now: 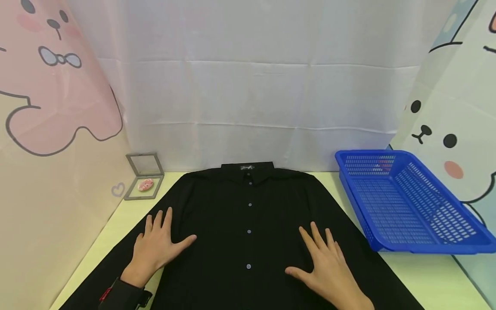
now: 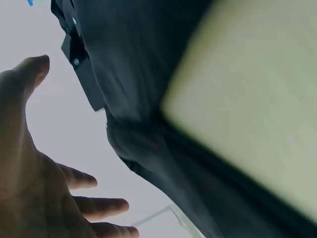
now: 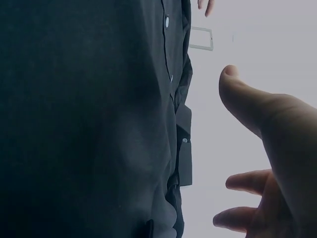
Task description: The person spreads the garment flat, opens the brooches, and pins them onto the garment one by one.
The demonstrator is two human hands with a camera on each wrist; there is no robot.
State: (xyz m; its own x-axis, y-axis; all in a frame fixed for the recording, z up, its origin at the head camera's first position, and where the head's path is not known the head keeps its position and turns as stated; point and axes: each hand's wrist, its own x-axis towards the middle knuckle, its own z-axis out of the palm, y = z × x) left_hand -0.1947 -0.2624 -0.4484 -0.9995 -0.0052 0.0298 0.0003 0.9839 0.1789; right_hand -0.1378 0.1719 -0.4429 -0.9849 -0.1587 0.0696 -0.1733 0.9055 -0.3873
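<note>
A black button-up shirt (image 1: 217, 215) lies spread out on the pale yellow table, collar (image 1: 248, 171) toward the back and its sleeves angling out to both sides. Over the shirt's left side, near the sleeve, my left hand (image 1: 156, 247) is held with fingers straight and spread. Above the right side of the shirt front is my right hand (image 1: 325, 269), likewise spread and holding nothing. Both wrist views show a gap between palm and cloth: the left hand (image 2: 44, 183) and the right hand (image 3: 277, 148) appear raised off the shirt.
A blue plastic basket (image 1: 407, 246) stands at the right of the table (image 1: 438, 275). At the back left, an open grey-framed case (image 1: 141, 197) holds a pink oval item (image 1: 145, 184). White cloth (image 1: 248, 94) hangs behind, with cartoon-printed sheets (image 1: 66, 107) at the sides.
</note>
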